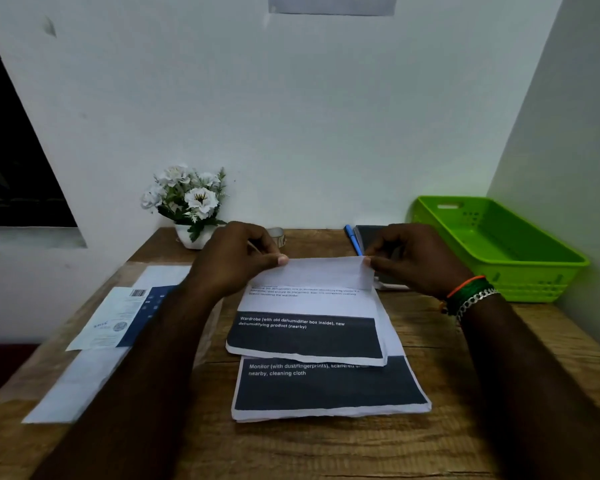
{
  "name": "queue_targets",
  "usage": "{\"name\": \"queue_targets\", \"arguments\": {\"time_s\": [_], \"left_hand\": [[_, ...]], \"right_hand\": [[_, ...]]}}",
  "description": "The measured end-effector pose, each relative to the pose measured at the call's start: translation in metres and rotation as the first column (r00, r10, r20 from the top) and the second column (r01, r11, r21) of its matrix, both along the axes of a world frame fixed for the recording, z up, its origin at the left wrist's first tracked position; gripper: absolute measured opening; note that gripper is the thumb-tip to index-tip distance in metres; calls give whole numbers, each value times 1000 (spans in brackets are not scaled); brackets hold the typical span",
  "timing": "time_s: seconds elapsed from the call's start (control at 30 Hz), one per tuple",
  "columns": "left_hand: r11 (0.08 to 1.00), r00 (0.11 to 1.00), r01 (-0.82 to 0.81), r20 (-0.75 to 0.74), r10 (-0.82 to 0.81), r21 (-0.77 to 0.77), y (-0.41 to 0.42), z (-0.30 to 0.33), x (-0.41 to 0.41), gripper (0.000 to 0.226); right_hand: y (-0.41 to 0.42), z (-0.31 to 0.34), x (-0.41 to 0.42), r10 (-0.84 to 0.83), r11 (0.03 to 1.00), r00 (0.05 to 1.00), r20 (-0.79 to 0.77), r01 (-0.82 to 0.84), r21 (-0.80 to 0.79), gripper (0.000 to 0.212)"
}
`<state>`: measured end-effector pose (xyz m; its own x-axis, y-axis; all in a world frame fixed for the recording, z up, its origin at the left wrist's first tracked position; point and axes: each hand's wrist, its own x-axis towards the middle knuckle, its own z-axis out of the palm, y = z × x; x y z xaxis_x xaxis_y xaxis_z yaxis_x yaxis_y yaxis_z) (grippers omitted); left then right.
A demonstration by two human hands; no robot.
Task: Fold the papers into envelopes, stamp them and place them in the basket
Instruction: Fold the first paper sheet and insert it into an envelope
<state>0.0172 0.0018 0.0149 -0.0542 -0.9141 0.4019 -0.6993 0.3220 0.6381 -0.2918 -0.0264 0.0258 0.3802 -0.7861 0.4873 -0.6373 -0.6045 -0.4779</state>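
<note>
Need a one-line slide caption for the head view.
Both hands, left hand and right hand, pinch and fold the top sheet; green basket waits.

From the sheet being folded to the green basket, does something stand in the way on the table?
Partly. The right hand and a blue pen beside a dark flat object lie between the top sheet and the green basket. Lifted, the sheet would likely pass over them.

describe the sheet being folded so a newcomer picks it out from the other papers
On the wooden desk, mid-front, lies a stack of papers. The top sheet is the one: left hand and right hand pinch its far edge, folded toward the person. Its dark band reads "Wardrobe"; the one beneath reads "Monitor".
</note>
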Motion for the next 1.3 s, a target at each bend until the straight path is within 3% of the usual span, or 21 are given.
{"name": "queue_targets", "arguments": {"time_s": [0.1,0.33,0.43,0.57,0.63,0.9,1.3], "left_hand": [[997,998,36,56,-40,69,0,-4,-5,27],[966,961,94,230,-151,240,-4,-21,-15,18],[969,952,32,287,-104,246,-4,-27,-18,33],[981,964,22,255,-71,190,-4,-31,-24,36],[979,957,16,279,-74,205,-2,-31,-29,42],[973,953,11,291,-80,232,0,-32,-35,50],[931,933,-245,326,151,269,-8,-24,-10,10]], "right_hand": [[1,0,-1,43,997,997,-67,-38,74,20],[-1,-8,0,48,976,947,-316,23,218,16],[1,-9,4,60,953,911,-409,69,294,22],[12,-4,17,11,968,944,-329,73,241,42],[18,-8,30,65,972,951,-304,8,233,49],[19,-41,72,190,976,865,-465,-115,185,39],[3,-32,42,-50,977,896,-441,136,165,28]]}}
